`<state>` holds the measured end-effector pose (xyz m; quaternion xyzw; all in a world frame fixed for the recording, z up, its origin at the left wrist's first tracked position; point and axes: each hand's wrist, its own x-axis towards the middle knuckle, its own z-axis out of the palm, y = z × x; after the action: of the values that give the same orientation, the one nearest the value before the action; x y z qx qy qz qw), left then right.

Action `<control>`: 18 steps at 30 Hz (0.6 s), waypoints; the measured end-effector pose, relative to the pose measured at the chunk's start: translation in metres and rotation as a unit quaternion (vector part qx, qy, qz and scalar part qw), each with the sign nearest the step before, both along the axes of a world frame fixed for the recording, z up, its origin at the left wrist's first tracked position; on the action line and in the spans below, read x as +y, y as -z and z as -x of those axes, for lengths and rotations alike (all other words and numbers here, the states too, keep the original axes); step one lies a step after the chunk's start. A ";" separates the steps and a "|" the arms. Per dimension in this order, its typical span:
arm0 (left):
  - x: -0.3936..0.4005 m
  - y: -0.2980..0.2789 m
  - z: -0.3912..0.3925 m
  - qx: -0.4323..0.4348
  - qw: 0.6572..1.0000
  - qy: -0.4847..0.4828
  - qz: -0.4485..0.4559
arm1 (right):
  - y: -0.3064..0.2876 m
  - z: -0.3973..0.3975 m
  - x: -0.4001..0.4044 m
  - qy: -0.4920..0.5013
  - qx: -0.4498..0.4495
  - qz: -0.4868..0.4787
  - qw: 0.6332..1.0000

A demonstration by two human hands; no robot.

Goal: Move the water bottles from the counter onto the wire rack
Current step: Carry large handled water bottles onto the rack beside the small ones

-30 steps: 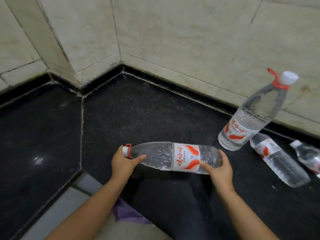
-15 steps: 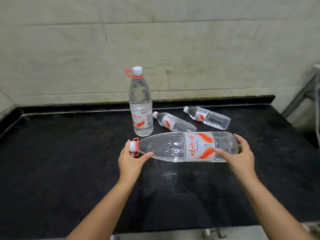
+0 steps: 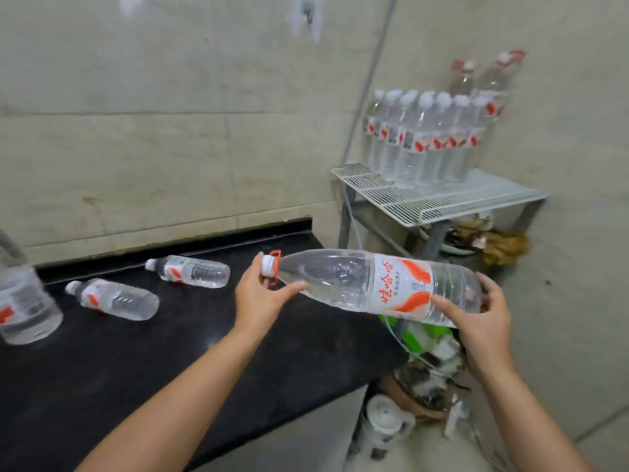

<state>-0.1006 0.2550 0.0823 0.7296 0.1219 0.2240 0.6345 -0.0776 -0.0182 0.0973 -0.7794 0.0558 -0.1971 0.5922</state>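
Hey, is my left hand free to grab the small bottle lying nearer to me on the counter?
Probably not yet. The left hand grips the neck of the big bottle, which the right hand holds at the base. The near small bottle lies unobstructed on the counter, but you would have to let go first.

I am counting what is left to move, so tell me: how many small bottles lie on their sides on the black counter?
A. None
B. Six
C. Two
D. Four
C: two small bottles, one nearer and one by the wall, lie on their sides on the black counter, while both hands carry the large bottle toward the wire rack.
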 end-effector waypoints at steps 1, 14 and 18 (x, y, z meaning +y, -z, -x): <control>-0.018 -0.004 -0.012 -0.007 1.000 0.013 -0.006 | -0.006 -0.005 -0.020 0.011 -0.009 -0.002 1.000; -0.180 -0.069 -0.193 -0.116 0.987 0.102 -0.038 | -0.051 -0.130 -0.181 0.110 -0.084 -0.034 0.990; -0.213 -0.083 -0.269 -0.133 0.984 0.104 -0.061 | -0.066 -0.200 -0.215 0.117 -0.098 -0.017 0.988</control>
<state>0.1681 0.0420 0.1657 0.7394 -0.0534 0.2589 0.6192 0.1225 -0.2327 0.1637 -0.7341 0.0919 -0.3393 0.5809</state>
